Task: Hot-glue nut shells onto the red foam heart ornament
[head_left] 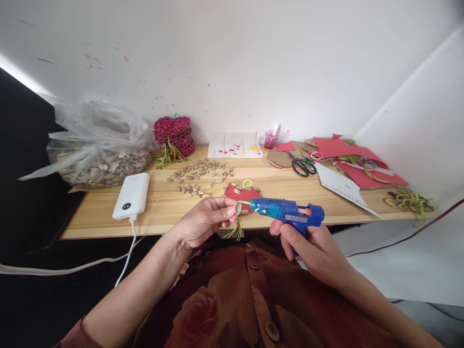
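My right hand [308, 241] is wrapped round the handle of a blue hot glue gun [279, 209], its metal nozzle pointing left. Between the thumb and fingers of my left hand [208, 217] is a pale brown nut shell [238, 208], right at the nozzle tip. Behind both hands a red heart-shaped piece [242, 193] lies on the table, with shells along its upper edge. It has a yellow cord loop [247, 183] at the top and a green-yellow tassel [237, 231] at the bottom. The hands and glue gun hide part of it.
Loose nut shells [192, 174] lie scattered left of the heart. A plastic bag of shells [105, 166], a white power bank [132, 195] and stacked purple hearts [174, 135] stand to the left. Scissors [303, 166], red card [369, 174] and yarn [411, 202] lie to the right.
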A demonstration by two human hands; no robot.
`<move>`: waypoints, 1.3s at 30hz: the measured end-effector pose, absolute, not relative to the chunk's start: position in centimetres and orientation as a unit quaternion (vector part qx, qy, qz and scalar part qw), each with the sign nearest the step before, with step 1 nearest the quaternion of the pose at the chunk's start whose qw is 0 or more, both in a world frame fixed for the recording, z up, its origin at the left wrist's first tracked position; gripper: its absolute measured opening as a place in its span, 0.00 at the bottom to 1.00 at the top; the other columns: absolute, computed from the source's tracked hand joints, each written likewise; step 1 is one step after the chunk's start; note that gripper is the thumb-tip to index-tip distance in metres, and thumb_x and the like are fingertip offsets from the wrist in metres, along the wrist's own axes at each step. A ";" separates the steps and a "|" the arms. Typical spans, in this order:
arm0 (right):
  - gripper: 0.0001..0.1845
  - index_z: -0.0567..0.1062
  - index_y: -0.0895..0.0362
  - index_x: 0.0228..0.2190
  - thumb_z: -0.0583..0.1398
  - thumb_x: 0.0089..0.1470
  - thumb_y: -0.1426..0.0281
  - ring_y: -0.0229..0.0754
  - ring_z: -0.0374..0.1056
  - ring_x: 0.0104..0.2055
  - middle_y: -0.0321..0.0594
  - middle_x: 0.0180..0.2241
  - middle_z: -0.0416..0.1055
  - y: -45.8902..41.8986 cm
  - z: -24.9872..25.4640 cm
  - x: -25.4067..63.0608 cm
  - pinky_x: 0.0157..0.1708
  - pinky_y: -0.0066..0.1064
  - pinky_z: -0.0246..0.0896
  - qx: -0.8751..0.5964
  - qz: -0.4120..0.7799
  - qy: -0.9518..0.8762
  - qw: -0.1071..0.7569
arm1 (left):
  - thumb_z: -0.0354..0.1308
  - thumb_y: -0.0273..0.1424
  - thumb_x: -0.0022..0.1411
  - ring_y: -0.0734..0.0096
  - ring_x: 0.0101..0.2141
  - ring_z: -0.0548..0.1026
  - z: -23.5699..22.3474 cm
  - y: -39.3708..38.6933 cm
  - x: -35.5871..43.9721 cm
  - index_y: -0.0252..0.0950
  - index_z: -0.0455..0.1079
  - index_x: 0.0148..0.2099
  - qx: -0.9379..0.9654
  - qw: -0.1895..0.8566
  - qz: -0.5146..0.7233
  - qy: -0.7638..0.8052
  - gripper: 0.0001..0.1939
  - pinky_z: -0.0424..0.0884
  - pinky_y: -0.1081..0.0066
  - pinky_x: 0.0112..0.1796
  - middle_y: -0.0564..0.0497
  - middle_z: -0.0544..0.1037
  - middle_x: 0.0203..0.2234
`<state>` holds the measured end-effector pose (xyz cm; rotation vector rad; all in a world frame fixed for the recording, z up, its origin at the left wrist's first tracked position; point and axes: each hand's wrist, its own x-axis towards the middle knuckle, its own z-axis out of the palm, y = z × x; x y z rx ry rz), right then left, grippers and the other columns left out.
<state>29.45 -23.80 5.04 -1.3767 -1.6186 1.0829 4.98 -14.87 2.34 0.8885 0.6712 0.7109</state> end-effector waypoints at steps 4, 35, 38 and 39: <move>0.26 0.71 0.53 0.27 0.55 0.65 0.46 0.40 0.65 0.22 0.36 0.19 0.68 -23.8 5.0 29.5 0.23 0.33 0.59 -0.537 0.419 -0.632 0.370 | 0.80 0.40 0.45 0.80 0.25 0.66 2.3 -14.8 5.0 0.30 0.78 0.32 0.414 0.788 0.329 0.314 0.21 0.62 0.77 0.29 0.51 0.75 0.26; 0.17 0.73 0.54 0.31 0.55 0.69 0.59 0.37 0.62 0.21 0.30 0.19 0.67 -24.1 4.7 29.7 0.25 0.32 0.57 -0.498 0.367 -0.690 0.375 | 0.81 0.39 0.44 0.79 0.26 0.69 2.2 -14.7 5.0 0.30 0.80 0.33 0.373 0.788 0.377 0.311 0.20 0.63 0.79 0.27 0.50 0.76 0.25; 0.16 0.72 0.54 0.31 0.55 0.69 0.61 0.37 0.62 0.21 0.30 0.18 0.66 -24.1 4.8 29.6 0.25 0.32 0.56 -0.489 0.356 -0.704 0.373 | 0.82 0.38 0.43 0.79 0.26 0.70 2.1 -14.7 5.0 0.31 0.80 0.33 0.365 0.793 0.380 0.307 0.20 0.63 0.80 0.27 0.51 0.76 0.25; 0.16 0.72 0.54 0.30 0.55 0.69 0.62 0.37 0.62 0.21 0.30 0.18 0.66 -24.0 4.8 29.5 0.25 0.32 0.55 -0.487 0.352 -0.708 0.372 | 0.82 0.37 0.44 0.80 0.26 0.69 2.1 -14.7 5.0 0.31 0.80 0.33 0.366 0.794 0.379 0.304 0.19 0.63 0.80 0.27 0.51 0.76 0.24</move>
